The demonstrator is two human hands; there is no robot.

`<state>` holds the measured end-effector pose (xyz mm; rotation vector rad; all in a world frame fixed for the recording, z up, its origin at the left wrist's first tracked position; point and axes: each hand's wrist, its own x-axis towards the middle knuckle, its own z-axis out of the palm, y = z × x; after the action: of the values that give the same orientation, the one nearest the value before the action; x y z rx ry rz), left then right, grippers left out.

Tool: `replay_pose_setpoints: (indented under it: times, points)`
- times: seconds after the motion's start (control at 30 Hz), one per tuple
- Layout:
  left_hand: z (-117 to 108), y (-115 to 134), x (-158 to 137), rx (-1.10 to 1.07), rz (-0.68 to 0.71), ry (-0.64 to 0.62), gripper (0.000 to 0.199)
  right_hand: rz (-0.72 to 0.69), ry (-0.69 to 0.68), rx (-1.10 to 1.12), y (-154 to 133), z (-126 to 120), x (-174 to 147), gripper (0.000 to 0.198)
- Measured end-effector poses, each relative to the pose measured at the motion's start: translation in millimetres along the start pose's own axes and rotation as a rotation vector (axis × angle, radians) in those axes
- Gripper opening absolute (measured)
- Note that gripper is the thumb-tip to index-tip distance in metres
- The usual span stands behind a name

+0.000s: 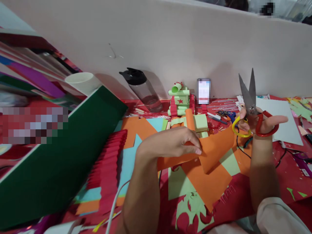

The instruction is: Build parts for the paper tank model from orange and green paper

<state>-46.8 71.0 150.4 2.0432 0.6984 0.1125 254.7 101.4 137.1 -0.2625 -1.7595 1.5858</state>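
Observation:
My left hand pinches a piece of orange paper, bent over, between thumb and fingers above the red-covered table. In my right hand is a pair of scissors with one yellow and one red handle loop. Its blades point up and stand apart, away from the paper. Just beyond my left hand are an orange paper roll and a pale green paper block. Behind them stands a pale green paper model bearing a red star. Cut green scraps lie below.
A dark green board slants across the left side, near red crepe paper. A water bottle and a lit phone stand by the white partition. White sheets and a cable lie about.

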Motion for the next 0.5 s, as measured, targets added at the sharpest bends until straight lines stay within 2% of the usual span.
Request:
replay_pose_setpoints:
  times: [0.1,0.23,0.3,0.4,0.5]
  points:
    - [0,-1,2,0.038,-0.006,0.013,0.012,0.046,-0.026,-0.007,-2,2,0,0.103]
    - [-2,-2,3,0.05,0.093,0.098,0.018,0.03,0.016,-0.039,-1,0,-5,0.102]
    - [-3,-4,1,0.068,0.17,0.237,0.023,0.007,0.062,-0.064,1,-4,-10,0.098]
    - [-4,-5,-5,0.128,0.215,0.573,0.025,-0.009,0.102,-0.079,5,-12,-22,0.095]
    - [-4,-4,-10,0.141,0.179,0.851,0.027,0.094,0.062,-0.148,5,-18,-32,0.103]
